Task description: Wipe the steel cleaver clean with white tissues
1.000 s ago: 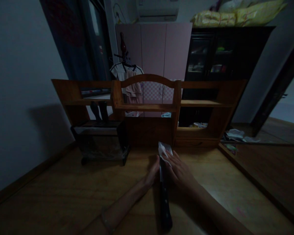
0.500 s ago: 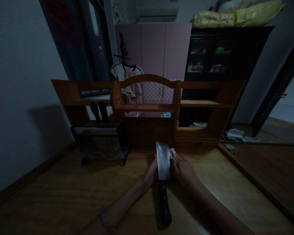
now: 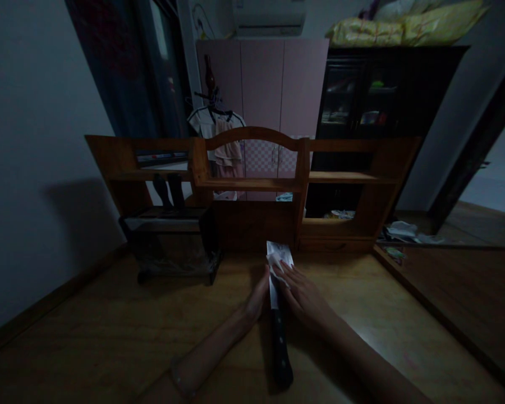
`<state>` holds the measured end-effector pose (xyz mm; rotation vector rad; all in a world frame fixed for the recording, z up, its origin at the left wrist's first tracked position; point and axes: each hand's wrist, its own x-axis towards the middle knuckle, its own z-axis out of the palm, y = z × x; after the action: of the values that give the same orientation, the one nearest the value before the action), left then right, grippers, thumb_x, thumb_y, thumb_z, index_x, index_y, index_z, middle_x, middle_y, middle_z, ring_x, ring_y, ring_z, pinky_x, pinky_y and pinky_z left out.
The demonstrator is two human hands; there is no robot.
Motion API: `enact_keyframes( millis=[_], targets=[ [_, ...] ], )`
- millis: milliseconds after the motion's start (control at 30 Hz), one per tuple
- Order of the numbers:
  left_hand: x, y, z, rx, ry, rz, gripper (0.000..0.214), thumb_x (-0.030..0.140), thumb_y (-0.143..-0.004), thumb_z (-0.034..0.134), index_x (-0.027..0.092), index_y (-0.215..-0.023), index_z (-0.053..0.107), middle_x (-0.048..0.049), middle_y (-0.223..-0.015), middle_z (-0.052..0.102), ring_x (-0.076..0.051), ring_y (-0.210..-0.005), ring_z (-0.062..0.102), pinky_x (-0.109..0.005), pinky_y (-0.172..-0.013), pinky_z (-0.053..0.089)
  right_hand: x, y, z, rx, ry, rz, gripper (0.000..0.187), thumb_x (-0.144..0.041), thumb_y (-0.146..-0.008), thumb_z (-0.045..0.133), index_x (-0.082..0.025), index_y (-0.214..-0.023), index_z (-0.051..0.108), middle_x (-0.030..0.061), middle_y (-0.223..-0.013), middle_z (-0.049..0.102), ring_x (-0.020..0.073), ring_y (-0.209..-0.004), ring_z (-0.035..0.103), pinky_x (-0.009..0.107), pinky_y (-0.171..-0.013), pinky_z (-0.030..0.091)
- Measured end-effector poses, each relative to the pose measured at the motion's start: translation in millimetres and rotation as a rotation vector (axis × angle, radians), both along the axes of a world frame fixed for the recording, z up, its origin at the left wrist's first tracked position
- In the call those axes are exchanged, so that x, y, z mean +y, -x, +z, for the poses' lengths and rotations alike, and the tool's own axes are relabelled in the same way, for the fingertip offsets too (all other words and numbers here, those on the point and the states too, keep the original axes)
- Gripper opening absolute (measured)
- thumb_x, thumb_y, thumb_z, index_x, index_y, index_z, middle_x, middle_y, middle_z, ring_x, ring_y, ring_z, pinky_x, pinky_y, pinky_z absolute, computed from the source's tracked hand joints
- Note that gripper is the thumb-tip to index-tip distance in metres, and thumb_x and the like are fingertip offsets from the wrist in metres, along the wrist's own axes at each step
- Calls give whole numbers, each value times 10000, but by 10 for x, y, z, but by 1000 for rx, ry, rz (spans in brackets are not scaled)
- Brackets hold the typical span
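A cleaver (image 3: 273,294) points away from me, its wide metal blade at the far end and its black riveted handle (image 3: 281,350) toward me. Against the blade's left edge is my left hand (image 3: 257,294), closed on it, with some fingers hidden by the blade. My right hand (image 3: 298,289) lies over the blade, its fingers pressing a crumpled white tissue (image 3: 274,260) onto the metal. Part of the tissue is covered by those fingers. Neither hand touches the handle.
On the left of the wooden tabletop (image 3: 109,331) stands a dark knife block (image 3: 168,247) with two black handles (image 3: 168,191) sticking up. A wooden shelf unit (image 3: 252,184) runs along the back. A wall (image 3: 33,196) borders the left side.
My right hand has moved left with the tissue, from the blade's right edge onto its face. My left hand and the cleaver are nearly where they were.
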<state>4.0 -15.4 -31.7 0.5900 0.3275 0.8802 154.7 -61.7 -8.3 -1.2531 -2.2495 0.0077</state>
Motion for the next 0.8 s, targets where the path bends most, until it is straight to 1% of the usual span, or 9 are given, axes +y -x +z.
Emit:
enact_keyframes(
  millis=[133,267,333,400,433,500,600,700,800],
  targets=[
    [-20,10,41,83,-98,-9,505,447,-986,396,99,-1304,577,-119,-1273,622,-255,-1311,461,-366,-1168,232,115,-142,-140,42,22,-131,462,-311,-1007,293,-248,-1460,360,40,-1512,344,221,-1408,284,506,-1138,317],
    [-34,22,50,115,-132,-45,544,485,-976,395,79,-1284,588,-139,-1273,618,-279,-1318,449,-391,-1174,199,207,-269,-268,144,-29,-268,469,-279,-1001,278,-182,-1446,391,89,-1508,352,251,-1400,302,508,-1134,331],
    [-42,29,49,119,-128,-44,571,511,-967,396,79,-1291,581,-143,-1271,619,-292,-1321,442,-401,-1176,191,216,-295,-267,169,-71,-319,476,-268,-999,281,-162,-1453,376,101,-1519,329,264,-1412,270,522,-1138,320],
    [-48,36,50,116,-138,-35,583,529,-959,400,92,-1304,574,-137,-1290,607,-295,-1332,427,-398,-1179,187,195,-286,-210,176,-113,-337,481,-268,-1002,282,-168,-1468,346,86,-1536,300,257,-1432,211,528,-1152,292],
    [-51,39,52,112,-147,-34,580,530,-959,399,102,-1311,569,-132,-1306,596,-291,-1340,417,-393,-1181,184,174,-267,-167,177,-130,-329,483,-267,-1004,276,-185,-1478,324,67,-1545,285,247,-1443,174,529,-1161,272],
    [-52,39,56,104,-158,-29,555,508,-970,389,117,-1327,557,-123,-1331,579,-272,-1355,399,-376,-1186,172,119,-207,-73,170,-132,-272,488,-276,-1011,269,-234,-1498,269,18,-1563,244,227,-1458,86,526,-1177,230],
    [-44,27,53,97,-124,-17,516,446,-992,370,105,-1342,536,-123,-1324,584,-252,-1360,393,-364,-1188,174,38,-85,25,156,-32,-133,497,-321,-1019,277,-288,-1511,208,-34,-1588,137,211,-1459,-23,487,-1189,215],
    [-28,8,33,102,-56,1,522,422,-1006,337,80,-1363,504,-144,-1315,585,-252,-1342,421,-390,-1178,212,-7,19,41,132,77,-13,493,-346,-1025,261,-308,-1512,190,-48,-1593,82,197,-1459,-15,445,-1189,223],
    [-5,-7,-2,111,-29,27,512,415,-1013,315,96,-1366,504,-143,-1319,583,-230,-1323,449,-389,-1173,228,-17,54,23,86,121,48,493,-341,-1028,243,-303,-1515,173,-46,-1590,115,185,-1461,47,435,-1193,212]
  ],
)
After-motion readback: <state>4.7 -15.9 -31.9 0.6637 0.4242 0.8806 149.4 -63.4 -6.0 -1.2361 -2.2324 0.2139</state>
